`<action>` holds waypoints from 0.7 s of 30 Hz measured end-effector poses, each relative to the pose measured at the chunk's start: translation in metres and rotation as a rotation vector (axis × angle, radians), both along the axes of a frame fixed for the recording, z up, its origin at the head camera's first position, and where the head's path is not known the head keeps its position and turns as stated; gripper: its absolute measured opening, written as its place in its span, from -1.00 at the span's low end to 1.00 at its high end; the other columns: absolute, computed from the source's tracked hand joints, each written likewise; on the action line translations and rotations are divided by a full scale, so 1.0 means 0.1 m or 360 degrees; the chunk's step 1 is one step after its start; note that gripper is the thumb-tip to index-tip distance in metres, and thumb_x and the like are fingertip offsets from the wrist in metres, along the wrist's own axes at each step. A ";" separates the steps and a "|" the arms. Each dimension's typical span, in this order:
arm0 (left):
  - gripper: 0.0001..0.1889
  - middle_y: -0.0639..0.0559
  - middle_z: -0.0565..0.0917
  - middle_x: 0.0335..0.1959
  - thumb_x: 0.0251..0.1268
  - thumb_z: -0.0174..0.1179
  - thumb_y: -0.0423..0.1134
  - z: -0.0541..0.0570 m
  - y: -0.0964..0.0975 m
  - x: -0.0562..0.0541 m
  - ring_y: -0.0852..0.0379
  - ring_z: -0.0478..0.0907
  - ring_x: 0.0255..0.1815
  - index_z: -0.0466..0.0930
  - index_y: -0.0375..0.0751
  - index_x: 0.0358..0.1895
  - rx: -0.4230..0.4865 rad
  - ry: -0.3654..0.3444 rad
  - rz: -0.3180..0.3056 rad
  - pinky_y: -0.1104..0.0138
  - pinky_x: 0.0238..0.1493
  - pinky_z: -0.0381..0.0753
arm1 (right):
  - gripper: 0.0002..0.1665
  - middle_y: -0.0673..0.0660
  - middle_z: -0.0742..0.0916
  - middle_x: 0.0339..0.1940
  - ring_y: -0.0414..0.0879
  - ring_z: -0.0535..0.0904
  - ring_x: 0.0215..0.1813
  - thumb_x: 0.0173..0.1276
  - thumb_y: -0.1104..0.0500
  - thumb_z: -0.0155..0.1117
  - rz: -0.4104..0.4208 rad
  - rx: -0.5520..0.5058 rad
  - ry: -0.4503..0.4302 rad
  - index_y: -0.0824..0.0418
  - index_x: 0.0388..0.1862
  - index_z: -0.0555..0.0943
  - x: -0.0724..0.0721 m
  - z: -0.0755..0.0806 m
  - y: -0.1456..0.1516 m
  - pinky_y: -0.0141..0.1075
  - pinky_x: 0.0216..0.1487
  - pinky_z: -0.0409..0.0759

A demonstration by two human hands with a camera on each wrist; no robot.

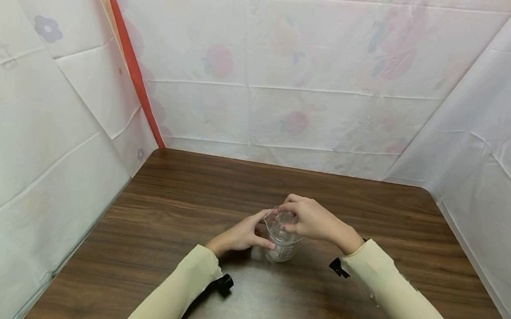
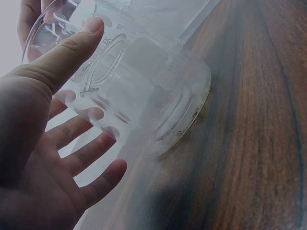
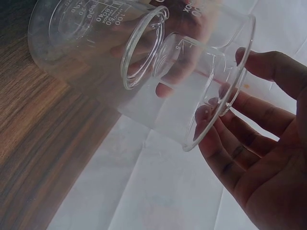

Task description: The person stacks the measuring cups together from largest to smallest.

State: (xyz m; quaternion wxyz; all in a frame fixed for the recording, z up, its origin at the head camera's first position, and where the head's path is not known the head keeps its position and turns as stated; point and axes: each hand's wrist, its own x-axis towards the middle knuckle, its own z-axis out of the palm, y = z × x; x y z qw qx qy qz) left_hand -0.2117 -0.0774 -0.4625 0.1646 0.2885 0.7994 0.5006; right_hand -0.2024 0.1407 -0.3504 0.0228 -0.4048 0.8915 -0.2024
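Note:
A large clear glass beaker (image 1: 281, 252) with printed markings stands on the brown wooden table. My left hand (image 1: 246, 234) holds its wall from the left, thumb at the near side and fingers at the far side. Over the beaker's mouth, my right hand (image 1: 311, 219) pinches a small clear beaker (image 3: 192, 76) near its rim. That small beaker is partly inside the large one. Deeper in, the right wrist view shows another glass rim (image 3: 144, 48), apparently of a middle-sized beaker nested there. Reflections blur where the glass walls touch.
The dark wood-grain table (image 1: 191, 184) extends around the beakers. White patterned sheets (image 1: 258, 115) hang behind and on both sides, with a red strip (image 1: 133, 62) at the back left corner. Black wrist devices (image 1: 225, 282) sit at both cuffs.

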 end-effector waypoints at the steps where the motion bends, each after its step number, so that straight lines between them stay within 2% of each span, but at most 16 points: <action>1: -0.06 -0.02 0.30 0.47 0.11 0.43 -0.05 0.00 0.00 0.00 -0.02 0.43 0.32 0.08 -0.01 0.52 -0.0002 0.0000 0.0000 0.10 0.22 0.53 | -0.66 0.09 0.66 -0.17 -0.10 0.58 -0.31 0.18 0.21 0.43 -0.0001 0.0002 -0.0005 0.20 -0.04 0.70 0.00 -0.01 0.00 -0.44 -0.32 0.52; 14: -0.06 -0.03 0.27 0.49 0.12 0.42 -0.03 -0.03 0.00 0.00 -0.05 0.41 0.35 0.06 -0.02 0.53 -0.0005 -0.0007 -0.0011 0.06 0.25 0.52 | -0.63 0.10 0.66 -0.12 -0.11 0.57 -0.26 0.19 0.21 0.41 0.0001 0.0055 -0.0025 0.19 0.01 0.69 0.01 -0.04 -0.01 -0.42 -0.28 0.53; 21: -0.06 -0.03 0.28 0.48 0.13 0.41 -0.03 -0.01 -0.01 0.01 -0.07 0.43 0.33 0.06 -0.01 0.53 0.0003 -0.0029 -0.0009 0.07 0.24 0.52 | -0.63 0.07 0.66 -0.10 -0.10 0.58 -0.22 0.18 0.19 0.44 0.0000 0.0098 -0.0050 0.20 0.00 0.69 0.01 -0.05 -0.03 -0.38 -0.24 0.55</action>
